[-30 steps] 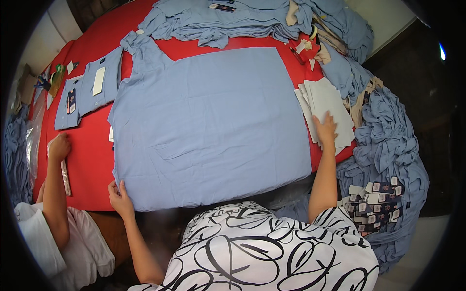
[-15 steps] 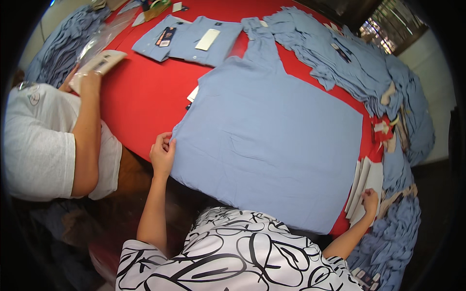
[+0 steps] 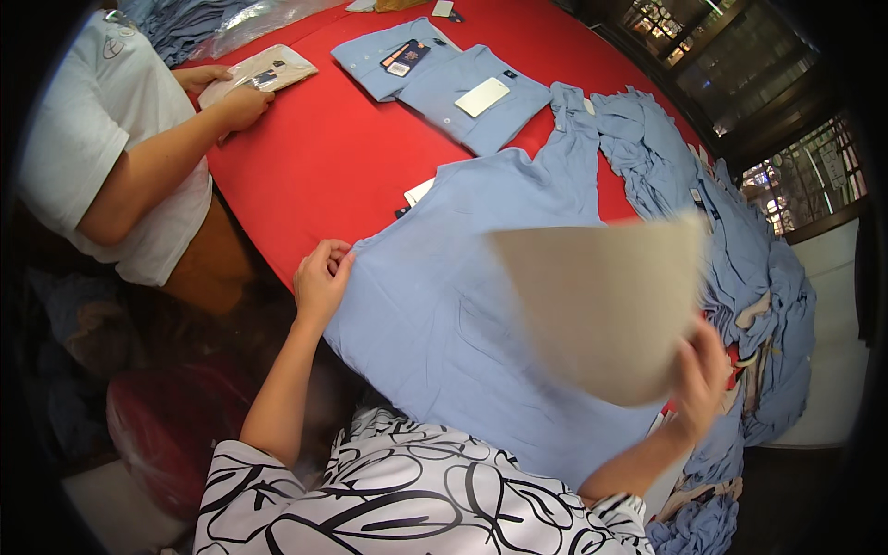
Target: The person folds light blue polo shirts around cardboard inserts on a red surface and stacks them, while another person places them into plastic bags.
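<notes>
A light blue shirt (image 3: 407,305) lies spread out on the red table, one sleeve pointing to the far side. My left hand (image 3: 321,285) pinches the shirt's edge at the left. In my right hand (image 3: 703,381) is a grey-beige cardboard sheet (image 3: 606,314), raised above the right part of the shirt, blurred and bowed by motion. It hides that part of the fabric. A white tag (image 3: 419,192) sticks out from the shirt's far left edge.
Two folded blue shirts (image 3: 518,104) with tags lie on the red table (image 3: 314,157) at the far side. Heaped blue shirts (image 3: 740,250) line the right. At the left a co-worker (image 3: 139,139) holds a bagged folded garment (image 3: 294,70).
My right hand has lifted a cardboard sheet from the stack at the right and brought it over the shirt. My left hand stays on the shirt's edge. The view has turned right.
</notes>
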The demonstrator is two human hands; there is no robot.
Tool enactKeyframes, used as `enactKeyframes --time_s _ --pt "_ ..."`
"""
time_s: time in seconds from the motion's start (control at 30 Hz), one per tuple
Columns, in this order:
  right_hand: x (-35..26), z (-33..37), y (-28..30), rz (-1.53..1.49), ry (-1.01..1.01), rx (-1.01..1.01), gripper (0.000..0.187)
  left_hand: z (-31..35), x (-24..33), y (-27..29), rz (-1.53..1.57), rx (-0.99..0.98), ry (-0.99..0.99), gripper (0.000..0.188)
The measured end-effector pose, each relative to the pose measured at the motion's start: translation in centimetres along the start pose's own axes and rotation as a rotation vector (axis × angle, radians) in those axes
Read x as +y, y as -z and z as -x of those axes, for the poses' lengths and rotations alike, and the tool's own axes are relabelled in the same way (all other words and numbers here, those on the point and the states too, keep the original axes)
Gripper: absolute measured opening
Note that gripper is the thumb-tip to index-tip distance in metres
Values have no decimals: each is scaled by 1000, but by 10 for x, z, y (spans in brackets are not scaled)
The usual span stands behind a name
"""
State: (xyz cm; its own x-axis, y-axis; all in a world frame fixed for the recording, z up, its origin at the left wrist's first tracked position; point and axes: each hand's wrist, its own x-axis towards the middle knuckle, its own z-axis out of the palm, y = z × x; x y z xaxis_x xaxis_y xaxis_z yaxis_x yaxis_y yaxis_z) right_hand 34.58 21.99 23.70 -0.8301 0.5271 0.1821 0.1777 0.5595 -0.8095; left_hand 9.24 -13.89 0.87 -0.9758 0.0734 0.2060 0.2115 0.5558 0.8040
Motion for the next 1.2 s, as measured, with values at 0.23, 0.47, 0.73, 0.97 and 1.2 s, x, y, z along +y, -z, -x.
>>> enactKeyframes --time_s 0.23,0.47,0.73,0.97,1.2 --pt "117 -105 -216 181 407 -153 39 -7 4 -2 -31 -19 -62 11" --pt "114 -123 -232 423 397 -265 43 -4 9 1 -68 31 -53 8" --pt "108 -123 -236 440 339 -313 44 -15 10 0 203 97 27 9" --pt "107 -127 -235 494 414 -312 41 -18 85 -43 -133 -225 -476 32" --pt "104 -128 -235 503 366 -337 40 -13 81 -95 -400 -273 -516 69"
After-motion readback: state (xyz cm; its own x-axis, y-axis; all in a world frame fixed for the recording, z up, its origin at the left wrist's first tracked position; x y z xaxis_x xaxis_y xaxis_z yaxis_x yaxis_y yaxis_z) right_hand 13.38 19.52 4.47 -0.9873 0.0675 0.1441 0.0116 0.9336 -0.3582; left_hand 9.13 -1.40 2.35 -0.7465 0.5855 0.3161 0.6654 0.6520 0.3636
